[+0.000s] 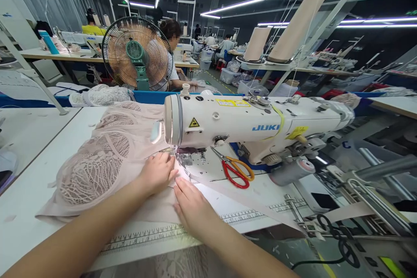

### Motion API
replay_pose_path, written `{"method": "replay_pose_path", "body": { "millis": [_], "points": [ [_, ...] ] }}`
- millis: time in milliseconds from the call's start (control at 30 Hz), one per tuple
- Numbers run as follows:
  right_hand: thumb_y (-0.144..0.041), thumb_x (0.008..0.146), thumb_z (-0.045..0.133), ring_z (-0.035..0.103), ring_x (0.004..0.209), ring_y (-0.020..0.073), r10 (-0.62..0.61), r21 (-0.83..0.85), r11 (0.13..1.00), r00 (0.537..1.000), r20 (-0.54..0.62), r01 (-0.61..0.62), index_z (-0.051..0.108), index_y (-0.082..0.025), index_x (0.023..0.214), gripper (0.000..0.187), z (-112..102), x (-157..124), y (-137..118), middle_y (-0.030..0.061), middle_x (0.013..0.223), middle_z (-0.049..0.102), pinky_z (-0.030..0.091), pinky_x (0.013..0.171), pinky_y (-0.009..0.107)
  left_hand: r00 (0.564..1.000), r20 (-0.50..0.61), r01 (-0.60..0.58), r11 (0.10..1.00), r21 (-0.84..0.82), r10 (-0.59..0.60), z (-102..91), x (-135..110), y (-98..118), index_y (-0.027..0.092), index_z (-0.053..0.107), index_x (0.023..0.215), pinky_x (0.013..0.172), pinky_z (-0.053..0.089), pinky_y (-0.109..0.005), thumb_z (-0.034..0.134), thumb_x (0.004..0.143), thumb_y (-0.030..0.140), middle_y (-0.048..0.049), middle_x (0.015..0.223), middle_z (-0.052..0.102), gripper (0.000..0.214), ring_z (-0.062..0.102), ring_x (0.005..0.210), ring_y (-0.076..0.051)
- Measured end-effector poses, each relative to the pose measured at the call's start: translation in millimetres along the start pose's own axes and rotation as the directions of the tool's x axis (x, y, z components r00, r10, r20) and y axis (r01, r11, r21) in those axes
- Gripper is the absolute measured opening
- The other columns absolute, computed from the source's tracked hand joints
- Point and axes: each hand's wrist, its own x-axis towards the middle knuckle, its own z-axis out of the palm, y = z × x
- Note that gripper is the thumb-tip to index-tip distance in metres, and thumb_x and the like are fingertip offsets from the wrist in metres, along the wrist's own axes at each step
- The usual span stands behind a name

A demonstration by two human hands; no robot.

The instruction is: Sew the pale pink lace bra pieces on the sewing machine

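Note:
A pale pink lace bra (94, 169) lies spread on the sewing table, its cups to the left and its edge near the needle of a white sewing machine (224, 117). My left hand (159, 173) is closed on the cloth just in front of the needle area, fingers bent. Close beside it, my right hand (193, 206) grips the near edge of the cloth, fingers together. A pale strip of elastic (247, 200) runs rightward from the needle area. Scissors with one red and one orange handle (236, 171) rest on the machine bed.
A ruler tape (146, 239) runs along the table's front edge. At right are a grey thread cone (293, 171) and a metal feeding frame (368, 191). Behind stand a fan (137, 52), tall thread cones (299, 17) and a seated person (171, 52).

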Motion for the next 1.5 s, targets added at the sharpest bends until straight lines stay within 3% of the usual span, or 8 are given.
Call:
{"method": "replay_pose_path", "body": {
  "millis": [100,167,267,367,600,767,1100,1500],
  "points": [
    [-0.022,0.089,0.05,0.045,0.129,0.0328,0.04,0.015,0.999,0.999,0.015,-0.04,0.051,-0.004,0.131,0.046,2,10,-4,0.0233,0.138,0.049,0.041,0.106,0.05,0.994,-0.069,-0.089,0.996,0.025,0.09,-5.0,-6,0,0.015,0.067,0.097,0.079,0.047,-0.041,0.046,0.09,0.023,-0.0135,0.105,0.064,0.023,0.056,0.099,-0.029],
    [-0.024,0.09,0.05,0.044,0.13,0.0333,0.061,0.029,0.998,0.998,0.026,-0.062,0.047,-0.003,0.135,0.05,4,17,-7,0.0234,0.138,0.049,0.04,0.107,0.05,0.985,-0.079,-0.155,0.988,0.012,0.156,-7.4,-17,4,0.015,0.068,0.088,0.074,0.049,-0.038,0.042,0.088,0.016,-0.0135,0.103,0.065,0.026,0.059,0.09,-0.026],
    [-0.025,0.091,0.047,0.043,0.131,0.0332,0.083,0.049,0.995,0.997,-0.001,-0.083,0.043,-0.002,0.138,0.053,8,23,-12,0.0231,0.137,0.049,0.037,0.109,0.049,0.987,-0.008,-0.16,0.982,-0.1,0.16,-9.3,-36,11,0.016,0.062,0.11,0.067,0.051,-0.031,0.039,0.084,0.01,-0.0114,0.112,0.065,0.036,0.062,0.081,-0.02],
    [-0.023,0.089,0.048,0.041,0.132,0.0317,0.059,0.093,0.994,0.998,-0.018,-0.057,0.044,-0.003,0.137,0.052,6,26,-13,0.0226,0.137,0.049,0.037,0.11,0.048,0.995,0.043,-0.083,0.982,-0.168,0.091,-8.3,-47,10,0.018,0.053,0.126,0.07,0.052,-0.03,0.042,0.08,0.008,-0.0096,0.117,0.064,0.048,0.062,0.089,-0.021],
    [-0.022,0.089,0.046,0.042,0.131,0.0288,-0.074,0.138,0.988,0.997,-0.006,0.074,0.054,-0.002,0.124,0.041,-4,20,-8,0.0211,0.134,0.052,0.037,0.111,0.041,0.974,-0.071,-0.221,0.967,-0.127,0.213,-0.2,-48,-13,0.018,0.06,0.12,0.083,0.053,-0.037,0.044,0.086,0.007,-0.0114,0.121,0.063,0.039,0.058,0.099,-0.024],
    [-0.019,0.089,0.044,0.046,0.128,0.0291,-0.157,0.161,0.975,0.988,-0.006,0.156,0.058,0.0,0.118,0.038,-7,8,-3,0.021,0.13,0.056,0.037,0.111,0.04,0.949,-0.057,-0.313,0.946,-0.078,0.309,-10.5,-44,-17,0.017,0.065,0.112,0.085,0.052,-0.042,0.041,0.088,0.009,-0.0131,0.119,0.063,0.034,0.058,0.099,-0.025],
    [-0.019,0.087,0.049,0.05,0.123,0.0267,-0.204,0.207,0.956,0.978,-0.051,0.21,0.06,-0.006,0.114,0.032,-9,1,-2,0.0172,0.128,0.059,0.04,0.108,0.039,0.948,-0.039,-0.318,0.948,-0.003,0.317,-1.3,-29,-38,0.014,0.062,0.121,0.087,0.053,-0.041,0.035,0.094,0.015,-0.0134,0.129,0.059,0.038,0.056,0.11,-0.027],
    [-0.025,0.088,0.053,0.052,0.121,0.0239,-0.326,0.245,0.914,0.945,-0.027,0.322,0.061,-0.008,0.112,0.03,-6,0,0,0.0146,0.124,0.062,0.04,0.108,0.035,0.935,-0.122,-0.336,0.942,-0.013,0.332,4.5,-20,-47,0.016,0.064,0.118,0.088,0.053,-0.04,0.04,0.094,0.024,-0.0131,0.127,0.06,0.035,0.058,0.108,-0.027]
  ]
}}
